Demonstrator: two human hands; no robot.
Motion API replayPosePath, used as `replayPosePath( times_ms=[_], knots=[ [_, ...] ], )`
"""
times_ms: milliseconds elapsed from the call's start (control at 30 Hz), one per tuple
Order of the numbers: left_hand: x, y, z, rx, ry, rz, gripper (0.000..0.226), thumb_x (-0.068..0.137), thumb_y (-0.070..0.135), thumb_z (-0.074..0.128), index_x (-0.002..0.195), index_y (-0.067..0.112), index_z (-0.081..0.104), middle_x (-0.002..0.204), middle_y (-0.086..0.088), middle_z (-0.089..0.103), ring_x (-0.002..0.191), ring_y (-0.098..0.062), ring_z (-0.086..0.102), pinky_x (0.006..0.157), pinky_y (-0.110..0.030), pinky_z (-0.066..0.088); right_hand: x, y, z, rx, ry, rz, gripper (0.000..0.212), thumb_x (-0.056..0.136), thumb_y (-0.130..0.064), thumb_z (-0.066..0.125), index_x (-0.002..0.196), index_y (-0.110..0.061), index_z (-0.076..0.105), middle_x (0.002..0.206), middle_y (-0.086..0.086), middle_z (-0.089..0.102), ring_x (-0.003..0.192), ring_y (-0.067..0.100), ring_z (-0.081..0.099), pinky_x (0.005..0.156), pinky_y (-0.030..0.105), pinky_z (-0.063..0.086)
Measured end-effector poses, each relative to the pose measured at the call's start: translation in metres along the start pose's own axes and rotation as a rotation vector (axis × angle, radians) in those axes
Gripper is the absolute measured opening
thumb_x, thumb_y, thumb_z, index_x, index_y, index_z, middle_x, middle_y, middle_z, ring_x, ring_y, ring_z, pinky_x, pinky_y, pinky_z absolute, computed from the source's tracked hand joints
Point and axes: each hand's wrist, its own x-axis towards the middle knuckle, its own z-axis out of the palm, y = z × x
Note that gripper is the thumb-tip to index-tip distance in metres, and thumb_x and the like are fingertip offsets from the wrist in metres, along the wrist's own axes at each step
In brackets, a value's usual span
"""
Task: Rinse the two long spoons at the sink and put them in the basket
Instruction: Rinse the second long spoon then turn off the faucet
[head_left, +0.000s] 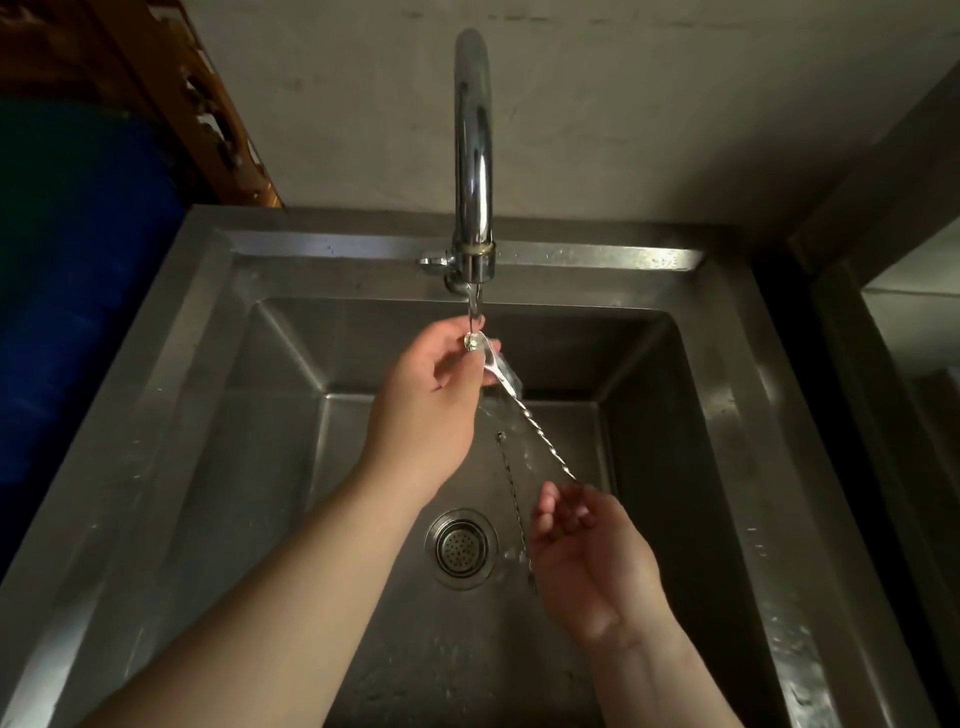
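A long twisted-handle spoon (540, 444) slants across the sink under the running tap (474, 156). My left hand (441, 384) pinches its bowl end right below the spout, where water splashes over it. My right hand (582, 551) holds the lower end of the handle between its fingertips. A second long spoon (511, 499) lies on the bottom of the steel sink (218, 415), running from mid-basin toward my right hand, just right of the drain. No basket is in view.
The round drain strainer (461, 548) sits in the basin floor. A blue barrel (67, 291) stands at the left beside a wooden frame (208, 98). A steel ledge (893, 291) rises on the right.
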Motion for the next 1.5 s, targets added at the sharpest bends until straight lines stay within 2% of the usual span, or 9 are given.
replayPosePath(
  times_ms=[300,400,500,667,767,867,1000,1300,1500],
  knots=[
    [0.01,0.012,0.004,-0.186,-0.051,0.008,0.022,0.097,0.015,0.054,0.087,0.03,0.066,0.076,0.012,0.071,0.067,-0.004,0.064,0.059,-0.019,0.053,0.026,0.028,0.021,-0.3,0.041,0.089,0.033,0.101,-0.028,0.044,0.076,-0.01,0.055,0.054,0.006,0.058,0.044,0.016,0.047,0.047,0.026,0.033],
    [0.012,0.016,-0.001,-0.087,-0.089,0.078,0.024,0.096,0.014,0.056,0.086,0.033,0.067,0.078,0.014,0.072,0.071,-0.005,0.068,0.063,-0.021,0.054,0.023,0.029,0.029,-0.856,0.12,-0.3,0.026,0.095,-0.031,0.052,0.08,-0.009,0.057,0.061,0.004,0.061,0.051,0.019,0.053,0.049,0.031,0.041],
    [0.015,0.018,-0.006,-0.018,-0.091,0.122,0.026,0.093,0.012,0.058,0.086,0.036,0.068,0.081,0.015,0.074,0.072,-0.006,0.071,0.063,-0.017,0.053,0.015,0.024,0.044,-1.164,-0.019,-0.793,0.017,0.094,-0.04,0.055,0.094,-0.025,0.062,0.089,-0.001,0.068,0.081,0.016,0.066,0.075,0.038,0.054],
    [0.013,0.019,-0.013,-0.001,-0.075,0.137,0.022,0.085,0.018,0.063,0.082,0.037,0.073,0.092,0.016,0.076,0.084,-0.004,0.073,0.068,-0.02,0.055,0.003,0.02,0.076,-1.001,-0.415,-0.815,0.023,0.1,-0.032,0.05,0.099,-0.022,0.07,0.089,0.0,0.075,0.082,0.013,0.071,0.077,0.033,0.058],
    [0.011,0.019,-0.017,-0.103,-0.052,0.069,0.022,0.083,0.019,0.066,0.079,0.038,0.075,0.098,0.017,0.076,0.095,-0.005,0.071,0.082,-0.028,0.057,0.001,0.023,0.084,-1.01,-0.414,-0.865,0.031,0.099,-0.033,0.049,0.073,-0.024,0.065,0.059,-0.007,0.058,0.055,0.007,0.05,0.052,0.023,0.044],
    [0.011,0.019,-0.021,-0.187,-0.097,-0.023,0.016,0.087,0.014,0.065,0.088,0.026,0.076,0.096,0.012,0.077,0.091,-0.005,0.071,0.08,-0.026,0.056,0.0,0.028,0.089,-0.943,-0.418,-0.853,0.045,0.099,-0.037,0.048,0.055,-0.031,0.057,0.052,-0.014,0.051,0.051,0.001,0.044,0.05,0.019,0.038],
    [0.011,0.019,-0.021,-0.24,-0.127,-0.068,0.015,0.092,0.012,0.061,0.089,0.019,0.074,0.088,0.005,0.077,0.088,-0.009,0.072,0.077,-0.024,0.055,0.002,0.028,0.093,-0.951,-0.476,-0.844,0.05,0.101,-0.034,0.044,0.053,-0.035,0.061,0.05,-0.016,0.051,0.05,-0.001,0.043,0.048,0.016,0.037],
    [0.025,0.023,-0.025,-0.3,0.187,-0.027,0.015,0.091,0.013,0.062,0.089,0.023,0.072,0.077,0.007,0.075,0.068,-0.003,0.065,0.058,-0.013,0.046,0.013,0.026,0.073,-1.194,-0.397,-0.882,0.033,0.099,-0.04,0.05,0.076,-0.023,0.067,0.051,-0.011,0.049,0.049,0.003,0.042,0.05,0.025,0.036],
    [0.014,0.01,-0.012,-0.285,-0.004,-0.189,0.011,0.09,0.013,0.066,0.09,0.021,0.072,0.077,0.007,0.074,0.077,-0.004,0.068,0.069,-0.025,0.052,0.012,0.016,0.087,-1.173,-0.423,-0.9,0.044,0.1,-0.037,0.049,0.06,-0.039,0.067,0.049,-0.022,0.058,0.044,-0.005,0.051,0.046,0.009,0.034]
  ],
)
